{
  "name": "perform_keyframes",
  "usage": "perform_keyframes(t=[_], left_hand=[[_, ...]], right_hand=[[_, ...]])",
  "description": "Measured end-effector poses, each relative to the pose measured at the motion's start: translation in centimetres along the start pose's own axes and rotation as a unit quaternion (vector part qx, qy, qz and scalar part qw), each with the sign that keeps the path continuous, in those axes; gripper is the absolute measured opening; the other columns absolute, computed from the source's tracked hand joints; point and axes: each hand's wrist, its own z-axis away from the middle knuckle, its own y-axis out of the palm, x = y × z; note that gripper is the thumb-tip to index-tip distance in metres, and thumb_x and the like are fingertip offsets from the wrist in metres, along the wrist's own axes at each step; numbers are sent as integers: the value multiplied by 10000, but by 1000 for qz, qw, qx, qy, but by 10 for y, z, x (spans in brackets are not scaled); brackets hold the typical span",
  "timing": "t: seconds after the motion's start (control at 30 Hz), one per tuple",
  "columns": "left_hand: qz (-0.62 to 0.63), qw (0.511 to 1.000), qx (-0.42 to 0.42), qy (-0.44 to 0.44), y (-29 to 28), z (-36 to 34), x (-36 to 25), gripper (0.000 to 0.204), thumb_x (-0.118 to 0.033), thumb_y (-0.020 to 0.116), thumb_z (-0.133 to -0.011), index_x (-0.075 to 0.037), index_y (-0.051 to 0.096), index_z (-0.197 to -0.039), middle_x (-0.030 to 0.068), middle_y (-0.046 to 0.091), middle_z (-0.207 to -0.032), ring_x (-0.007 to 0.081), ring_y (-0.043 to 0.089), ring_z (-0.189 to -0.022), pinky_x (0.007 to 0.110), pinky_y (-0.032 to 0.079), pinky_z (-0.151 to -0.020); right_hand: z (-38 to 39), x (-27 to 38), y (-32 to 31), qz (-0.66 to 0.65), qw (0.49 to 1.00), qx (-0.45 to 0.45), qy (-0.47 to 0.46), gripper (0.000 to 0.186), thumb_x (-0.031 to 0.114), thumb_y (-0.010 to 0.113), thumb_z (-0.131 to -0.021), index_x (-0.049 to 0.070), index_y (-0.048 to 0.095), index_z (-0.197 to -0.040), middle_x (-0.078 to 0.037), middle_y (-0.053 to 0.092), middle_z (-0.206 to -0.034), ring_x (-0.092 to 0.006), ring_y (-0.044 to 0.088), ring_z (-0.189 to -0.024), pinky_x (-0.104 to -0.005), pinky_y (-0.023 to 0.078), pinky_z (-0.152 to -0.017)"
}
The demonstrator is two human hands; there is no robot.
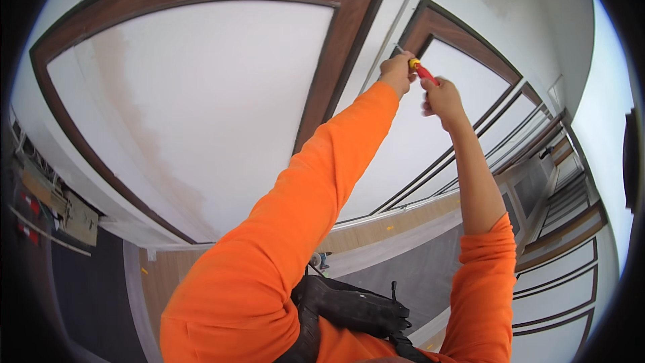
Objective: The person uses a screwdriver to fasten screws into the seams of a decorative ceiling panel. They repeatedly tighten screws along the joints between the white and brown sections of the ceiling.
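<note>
Both my arms reach up to a wall with framed panels. My right hand (441, 99) is closed round the lower end of the red handle of a screwdriver (424, 72), which has a yellow collar and a thin metal shaft. Closer to the tip, my left hand (398, 74) is closed at the collar, its fingertips partly hidden. The shaft points up and left, at the corner of a brown wooden frame (430, 21) round a white panel (453, 74). A narrow pale strip (376, 54) runs beside that frame. Whether the tip touches anything is too small to tell.
A larger brown-framed white panel (222, 87) fills the left. Below lie grey floor covering (403, 275) and bare wood flooring (359, 235). A black bag (353, 306) hangs at my front. Boards and other items (67, 212) stand at the far left.
</note>
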Motion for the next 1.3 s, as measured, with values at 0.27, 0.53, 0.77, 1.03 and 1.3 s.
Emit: perform_keyframes(t=[0.27, 0.53, 0.77, 1.03, 1.3], left_hand=[[-35, 998, -25, 39, -11, 1, -3, 120, -163, 740, -908, -50, 708, -927, 80, 716, -887, 178, 686, -738, 309, 548, -575], [-1, 997, 79, -15, -11, 4, -3, 204, -224, 540, -1068, -96, 688, -1010, 38, 735, -914, 172, 676, -800, 330, 538, -665], [-28, 999, 38, 12, -10, 5, -5, 228, -211, 532, -1069, -93, 698, -966, 27, 733, -904, 162, 663, -786, 324, 510, -637], [-35, 998, 60, 2, -17, 7, -12, 237, -190, 518, -1073, -60, 694, -981, 64, 735, -941, 164, 660, -774, 269, 506, -597], [9, 998, 61, -22, -26, -1, -9, 197, -238, 544, -1065, -67, 632, -1104, 104, 722, -1044, 238, 670, -856, 407, 559, -759]], right_hand=[[9, 2, -5, -265, 944, 113, 159, 378, 419, 578, -1031, 52, 665, -1067, -19, 611, -698, -159, 608, -583, -367, 550, -615], [-7, -30, 11, 275, 902, -206, -261, 351, 360, 562, -1039, 47, 578, -1196, -99, 628, -918, -202, 650, -708, -391, 561, -641], [-4, -17, -9, -222, 958, 124, 133, 525, 525, 433, -1059, 40, 631, -1090, -69, 621, -820, -207, 650, -749, -368, 576, -722], [13, -4, 18, 120, 978, -120, -119, 354, 287, 691, -965, -6, 561, -1115, -96, 620, -889, -202, 624, -668, -404, 551, -665], [-7, -14, 13, -101, 993, 12, 57, 322, 348, 604, -1018, 33, 661, -978, -34, 607, -729, -166, 585, -608, -339, 522, -613]])
